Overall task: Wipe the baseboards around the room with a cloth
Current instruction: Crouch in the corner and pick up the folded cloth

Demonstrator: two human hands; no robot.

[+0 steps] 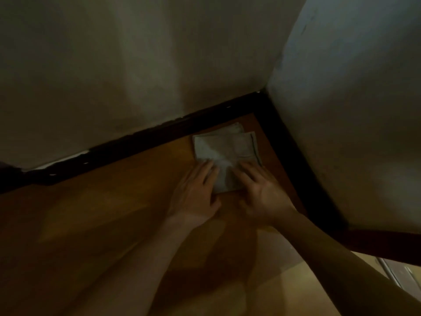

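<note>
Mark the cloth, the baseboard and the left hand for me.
cloth (pixel 227 147), head view, its flat middle.
baseboard (pixel 141 142), head view, middle of the dark strip.
left hand (pixel 193 192), head view, back of the hand.

Pretty sure plain room in home, dim corner. Two pale painted walls (pixel 136 65) meet here, dark baseboard (pixel 141 142) along both, paint chipped along its top edge. Orange-brown wood-look floor (pixel 91 213). Lighter flooring bottom right, too blurry.

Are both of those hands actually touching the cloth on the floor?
Touching. The head view shows the left hand and the right hand with fairly straight fingers laid on the near part of the cloth.
</note>
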